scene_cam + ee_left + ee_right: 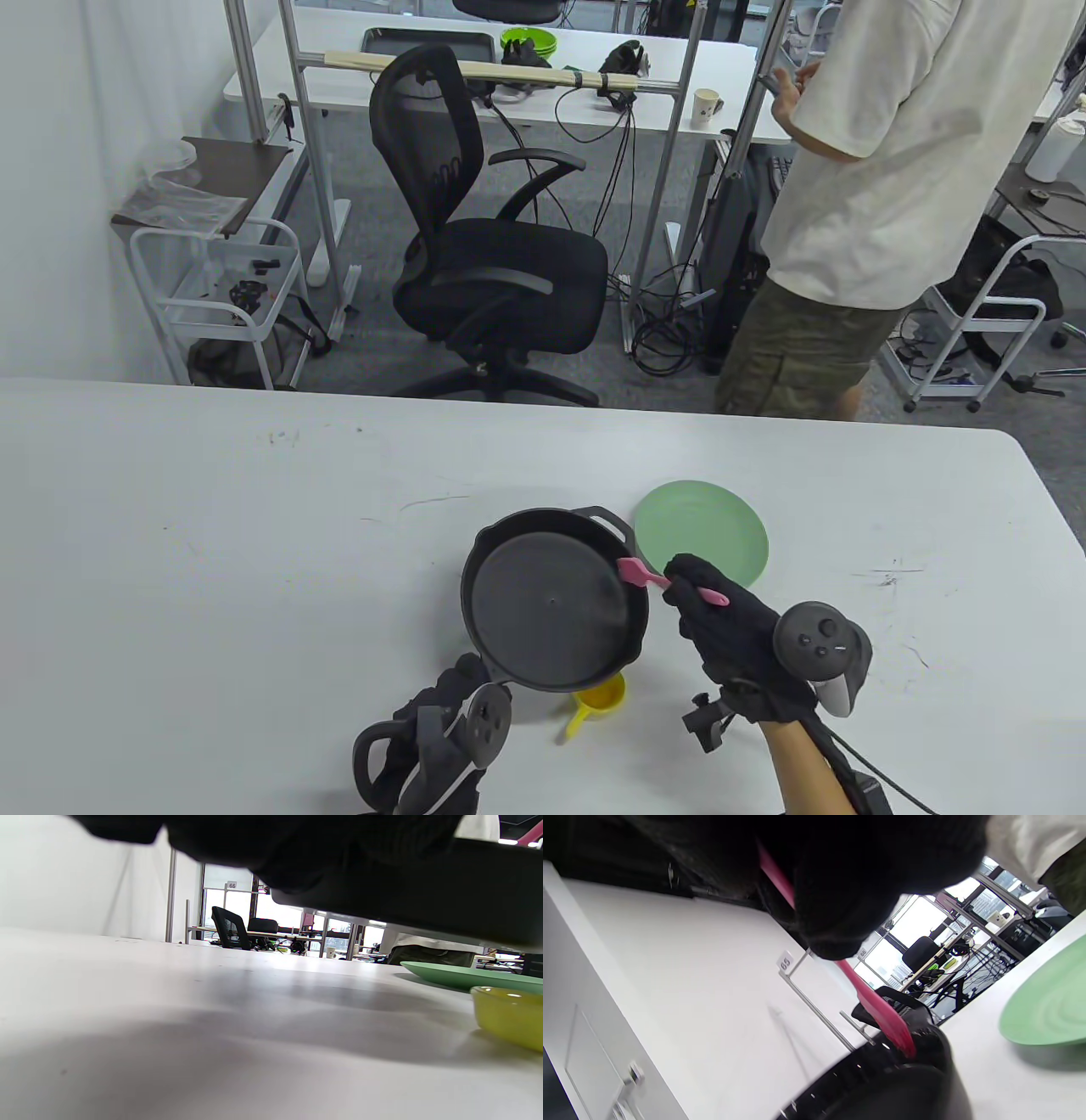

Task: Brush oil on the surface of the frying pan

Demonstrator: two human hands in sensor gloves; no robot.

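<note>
A black frying pan (pixel 551 611) is near the table's front edge, with its near side raised off the table. My left hand (pixel 465 681) grips it at the near-left, where the handle is hidden under my fingers. In the left wrist view the pan's underside (pixel 403 887) hangs above the table. My right hand (pixel 684 587) holds a pink brush (pixel 670 582) by its handle. The brush head touches the pan's inner right rim, as the right wrist view shows: brush (pixel 878 1010), pan (pixel 882 1077).
A small yellow cup (pixel 599 699) sits under the pan's near edge; it also shows in the left wrist view (pixel 509 1014). A green plate (pixel 702 531) lies just right of the pan. A person (pixel 874 195) and an office chair (pixel 492 255) stand beyond the table's far edge.
</note>
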